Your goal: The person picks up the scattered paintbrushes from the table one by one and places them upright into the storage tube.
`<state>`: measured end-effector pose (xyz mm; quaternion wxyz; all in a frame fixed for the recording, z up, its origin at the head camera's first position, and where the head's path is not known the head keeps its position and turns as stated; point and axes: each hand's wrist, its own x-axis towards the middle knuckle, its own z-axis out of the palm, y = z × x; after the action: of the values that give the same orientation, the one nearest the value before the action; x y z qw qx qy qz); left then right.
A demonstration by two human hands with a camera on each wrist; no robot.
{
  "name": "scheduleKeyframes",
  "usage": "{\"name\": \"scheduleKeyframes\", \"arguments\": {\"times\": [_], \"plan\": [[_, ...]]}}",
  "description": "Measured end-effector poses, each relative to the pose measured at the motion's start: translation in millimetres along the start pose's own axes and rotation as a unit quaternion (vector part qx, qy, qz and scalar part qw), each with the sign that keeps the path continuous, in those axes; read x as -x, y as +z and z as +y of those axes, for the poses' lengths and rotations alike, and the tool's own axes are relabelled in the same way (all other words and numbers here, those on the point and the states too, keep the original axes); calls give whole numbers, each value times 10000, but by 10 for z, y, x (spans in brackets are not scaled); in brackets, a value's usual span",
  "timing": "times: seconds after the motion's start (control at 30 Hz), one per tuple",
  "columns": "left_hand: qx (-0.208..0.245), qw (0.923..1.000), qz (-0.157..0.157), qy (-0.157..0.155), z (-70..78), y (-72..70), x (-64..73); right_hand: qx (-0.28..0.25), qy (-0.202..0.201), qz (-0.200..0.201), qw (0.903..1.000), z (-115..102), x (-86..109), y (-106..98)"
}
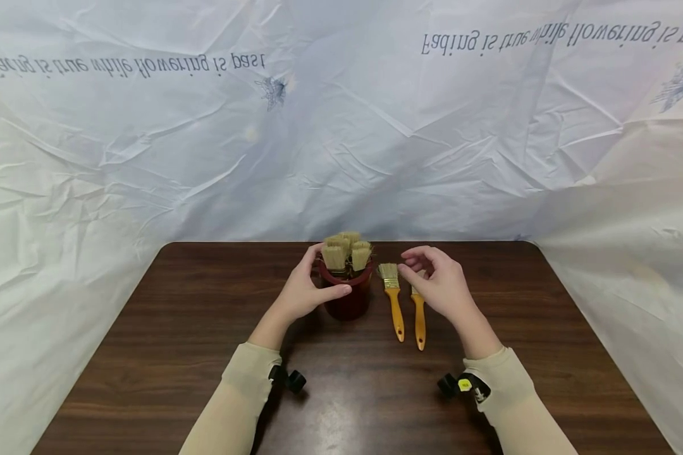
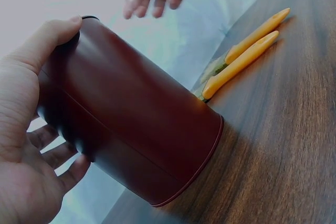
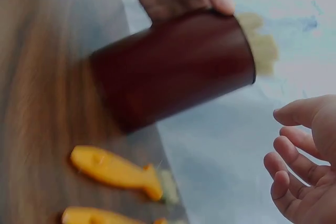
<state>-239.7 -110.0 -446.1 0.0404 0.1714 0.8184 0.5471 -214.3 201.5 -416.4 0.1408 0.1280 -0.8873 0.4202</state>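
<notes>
A dark red cylindrical holder (image 1: 350, 304) stands on the table with several paintbrushes (image 1: 334, 256) in it, bristles up. My left hand (image 1: 303, 292) grips the holder near its rim, thumb on the near side and fingers round the left side, as the left wrist view also shows. Two paintbrushes with yellow handles lie beside the holder on its right: one paintbrush (image 1: 396, 309) nearer to it, the other paintbrush (image 1: 420, 322) farther right. Over the bristle end of the farther one hovers my right hand (image 1: 443, 283), fingers loosely bent and holding nothing; it partly hides those bristles.
The dark wood-grain table (image 1: 165, 354) has its far edge just behind the holder. White printed sheeting (image 1: 341, 139) hangs behind the table and along both sides. A small black device (image 1: 295, 381) is strapped at each wrist.
</notes>
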Motion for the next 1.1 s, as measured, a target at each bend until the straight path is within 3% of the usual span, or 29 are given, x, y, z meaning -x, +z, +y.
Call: {"name": "scheduleKeyframes", "arguments": {"times": [0.33,0.63,1.1], "plan": [[27,10000,29,24,1,22,27,518,707,-101,9961,387,236,-43],[33,10000,78,38,21,86,60,832,1457,-1539,9737,655,373,-102],[73,9998,175,96,29,155,150,742,1486,-1705,9713,759,398,-101]]}}
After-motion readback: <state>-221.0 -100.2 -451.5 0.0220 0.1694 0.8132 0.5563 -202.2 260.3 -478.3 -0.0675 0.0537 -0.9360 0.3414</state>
